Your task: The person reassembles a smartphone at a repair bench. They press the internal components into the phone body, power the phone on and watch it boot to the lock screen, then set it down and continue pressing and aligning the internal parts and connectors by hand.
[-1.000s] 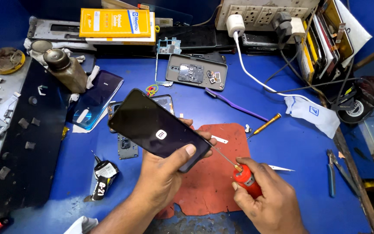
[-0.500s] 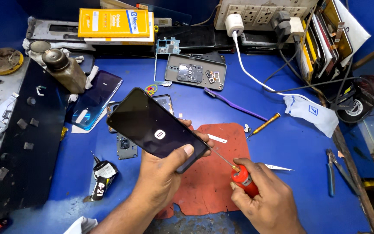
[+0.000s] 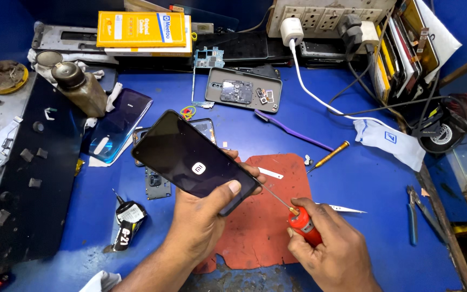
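My left hand (image 3: 204, 216) grips a black smartphone (image 3: 190, 159) from below, screen up, with a small white logo lit on the dark screen. My thumb lies across its lower right corner. My right hand (image 3: 331, 251) holds a red-handled screwdriver (image 3: 304, 226). Its thin metal shaft points up-left and its tip touches the phone's lower edge. Both hands hover over a red rubber mat (image 3: 266, 216) on the blue workbench (image 3: 363, 178).
A blue phone back cover (image 3: 117, 127), a glue tube (image 3: 125, 224), a brown bottle (image 3: 82, 89), a grey phone frame with parts (image 3: 244, 89), a purple tool (image 3: 293, 131), an orange-handled screwdriver (image 3: 331, 155), tweezers (image 3: 341, 208), pliers (image 3: 413, 213), a charger cable (image 3: 309, 92) and a yellow box (image 3: 141, 30).
The hands, phone and screwdriver hold nearly the same pose; only the view shifts slightly.
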A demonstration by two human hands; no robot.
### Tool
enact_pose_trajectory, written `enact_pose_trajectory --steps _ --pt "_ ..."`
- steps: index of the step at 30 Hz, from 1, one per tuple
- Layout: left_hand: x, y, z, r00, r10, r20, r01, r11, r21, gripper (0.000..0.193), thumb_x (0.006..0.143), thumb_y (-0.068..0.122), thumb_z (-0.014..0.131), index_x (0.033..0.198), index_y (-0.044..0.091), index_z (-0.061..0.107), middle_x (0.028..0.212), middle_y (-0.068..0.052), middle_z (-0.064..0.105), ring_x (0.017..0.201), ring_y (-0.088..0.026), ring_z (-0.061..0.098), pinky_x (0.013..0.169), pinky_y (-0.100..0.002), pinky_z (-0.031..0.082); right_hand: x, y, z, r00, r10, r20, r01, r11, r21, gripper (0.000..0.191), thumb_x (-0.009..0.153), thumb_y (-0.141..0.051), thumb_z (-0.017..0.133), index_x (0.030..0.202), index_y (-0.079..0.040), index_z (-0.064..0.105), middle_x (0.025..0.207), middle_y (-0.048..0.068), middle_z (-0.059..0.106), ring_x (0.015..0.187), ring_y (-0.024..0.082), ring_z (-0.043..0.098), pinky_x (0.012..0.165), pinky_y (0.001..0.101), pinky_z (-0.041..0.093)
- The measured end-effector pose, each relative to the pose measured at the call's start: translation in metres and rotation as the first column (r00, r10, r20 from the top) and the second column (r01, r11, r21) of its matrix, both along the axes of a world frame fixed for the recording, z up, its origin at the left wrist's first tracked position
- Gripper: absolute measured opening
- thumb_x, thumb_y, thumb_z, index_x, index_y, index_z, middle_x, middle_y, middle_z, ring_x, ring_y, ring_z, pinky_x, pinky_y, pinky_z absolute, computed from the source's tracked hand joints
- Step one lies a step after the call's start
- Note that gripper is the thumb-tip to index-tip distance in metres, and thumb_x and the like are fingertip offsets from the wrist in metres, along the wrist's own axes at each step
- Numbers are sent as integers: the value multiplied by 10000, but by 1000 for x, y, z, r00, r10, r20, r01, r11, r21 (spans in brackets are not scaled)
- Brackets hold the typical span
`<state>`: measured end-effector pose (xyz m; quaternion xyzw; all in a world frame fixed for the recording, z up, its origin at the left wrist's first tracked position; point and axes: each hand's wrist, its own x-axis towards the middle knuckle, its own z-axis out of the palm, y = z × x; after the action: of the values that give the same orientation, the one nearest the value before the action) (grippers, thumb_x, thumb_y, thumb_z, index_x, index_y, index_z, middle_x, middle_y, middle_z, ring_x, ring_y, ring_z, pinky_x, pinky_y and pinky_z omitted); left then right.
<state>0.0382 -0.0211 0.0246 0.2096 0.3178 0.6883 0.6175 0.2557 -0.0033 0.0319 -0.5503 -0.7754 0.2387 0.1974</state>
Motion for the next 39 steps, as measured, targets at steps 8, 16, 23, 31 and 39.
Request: enact_pose_trajectory --steps 8,16,23,31,39 --pt "1 0 -2 1000 -3 -7 3 1000 29 447 875 -46 586 1310 -4 488 1141 -205 680 1150 -344 697 969 -497 610 1 -1 -4 1000 22 -12 -22 998 51 539 697 -182 778 1224 -128 680 870 88 711 718 241 752 623 362 592" --pt "1 -1 -1 1000 -8 -12 8 1000 26 453 873 -38 589 1312 -5 485 1140 -204 676 1149 -340 697 969 -497 611 -1 0 -5 999 37 -8 -37 997 72 492 695 -184 779 1168 -100 670 852 98 702 720 268 740 632 379 582" --pt "2 -1 -2 1000 -8 -24 9 1000 14 460 863 -52 585 1311 -16 489 1139 -220 683 1135 -347 706 974 -497 610 -3 0 -7 999 29 -31 -26 997 75 500 706 -181 780 1191 -111 682 859 98 707 720 263 741 633 372 584" --pt "1 1 1 999 -29 30 30 999 -41 511 836 -35 646 1322 5 494 1132 -227 703 1087 -363 724 943 -493 616 4 4 -18 943 -40 -329 28 999 -41 475 757 -119 772 1222 -69 687 879 73 765 757 152 732 702 274 585" --pt "0 2 6 1000 -29 5 29 999 -44 512 835 -22 662 1319 -31 497 1105 -228 699 1057 -361 735 898 -495 634 15 9 -14 968 -8 -252 4 1000 -17 472 743 -124 784 1204 -73 695 934 85 759 798 161 755 718 293 590"
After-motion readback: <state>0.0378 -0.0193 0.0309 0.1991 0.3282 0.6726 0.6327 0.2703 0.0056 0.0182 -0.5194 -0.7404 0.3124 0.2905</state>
